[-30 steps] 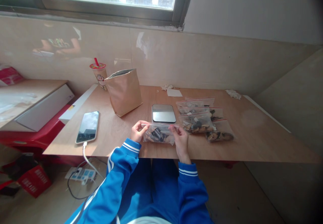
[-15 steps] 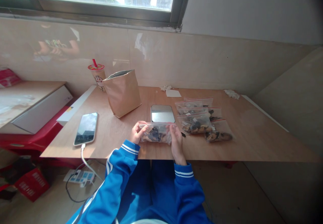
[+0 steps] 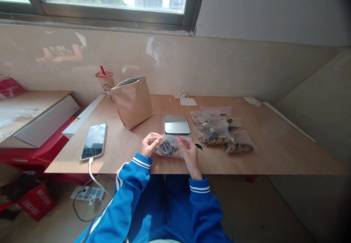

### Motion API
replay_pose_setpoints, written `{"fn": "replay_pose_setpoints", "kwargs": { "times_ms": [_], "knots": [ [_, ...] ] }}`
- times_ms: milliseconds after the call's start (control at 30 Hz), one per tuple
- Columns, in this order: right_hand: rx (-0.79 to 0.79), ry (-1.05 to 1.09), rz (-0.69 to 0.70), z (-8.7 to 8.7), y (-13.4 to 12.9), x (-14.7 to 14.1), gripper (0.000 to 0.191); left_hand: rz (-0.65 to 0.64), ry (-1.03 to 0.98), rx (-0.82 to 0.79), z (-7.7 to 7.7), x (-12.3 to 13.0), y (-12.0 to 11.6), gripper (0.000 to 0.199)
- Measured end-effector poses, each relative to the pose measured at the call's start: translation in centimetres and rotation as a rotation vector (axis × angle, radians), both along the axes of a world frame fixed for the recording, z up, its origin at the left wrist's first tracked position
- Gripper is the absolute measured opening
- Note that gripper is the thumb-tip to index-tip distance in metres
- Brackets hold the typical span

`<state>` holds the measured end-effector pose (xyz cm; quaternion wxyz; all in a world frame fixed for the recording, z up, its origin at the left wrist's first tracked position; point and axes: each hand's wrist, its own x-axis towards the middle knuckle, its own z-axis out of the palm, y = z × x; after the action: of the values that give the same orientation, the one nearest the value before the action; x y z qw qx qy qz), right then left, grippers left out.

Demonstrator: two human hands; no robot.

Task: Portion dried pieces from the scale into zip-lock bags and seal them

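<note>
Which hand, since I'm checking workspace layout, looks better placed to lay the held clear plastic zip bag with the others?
Likely the right hand: it holds the clear bag by its right end, nearer the red-edged clear plastic bags; the left hand grips its other end.

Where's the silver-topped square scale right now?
In the head view, the silver-topped square scale lies mid-picture on the wooden table, just beyond the held clear plastic zip bag, left of the other zip bags.

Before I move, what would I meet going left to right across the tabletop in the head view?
Phone → brown paper bag → left hand → held zip bag → right hand → cluster of filled zip bags.
</note>
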<state>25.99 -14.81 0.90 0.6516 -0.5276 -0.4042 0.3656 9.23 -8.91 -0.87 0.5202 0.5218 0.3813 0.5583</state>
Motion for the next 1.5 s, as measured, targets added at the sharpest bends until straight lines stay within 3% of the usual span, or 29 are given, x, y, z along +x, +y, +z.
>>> {"fn": "replay_pose_setpoints", "kwargs": {
  "times_ms": [300,433,633,700,1233,1367,1500],
  "knots": [
    [-0.005,-0.050,-0.092,0.1,-0.1,-0.8,0.033,0.056,-0.023,-0.044,-0.2,0.0,0.0,0.032],
    [0.012,-0.011,-0.059,-0.2,0.1,-1.1,0.030,0.083,-0.071,-0.055,-0.3,-0.2,0.3,0.032],
    [0.017,0.055,0.164,0.1,-0.2,-0.9,0.035,-0.127,0.016,-0.080,0.3,-0.5,0.0,0.035],
    [0.010,0.021,0.170,0.3,-0.2,-0.9,0.029,-0.167,0.046,-0.086,0.6,-0.5,-0.3,0.035],
    [0.043,-0.174,-0.001,-0.1,-0.4,-1.6,0.028,-0.074,0.072,-0.018,1.1,-0.2,-0.8,0.027],
    [0.053,-0.138,0.032,0.0,-0.3,-1.8,0.026,-0.065,0.092,-0.026,1.0,-0.3,-0.7,0.028],
    [0.050,-0.101,0.145,0.6,-0.5,-1.7,0.023,-0.157,0.084,-0.036,0.9,-0.4,-0.6,0.029]
  ]
}}
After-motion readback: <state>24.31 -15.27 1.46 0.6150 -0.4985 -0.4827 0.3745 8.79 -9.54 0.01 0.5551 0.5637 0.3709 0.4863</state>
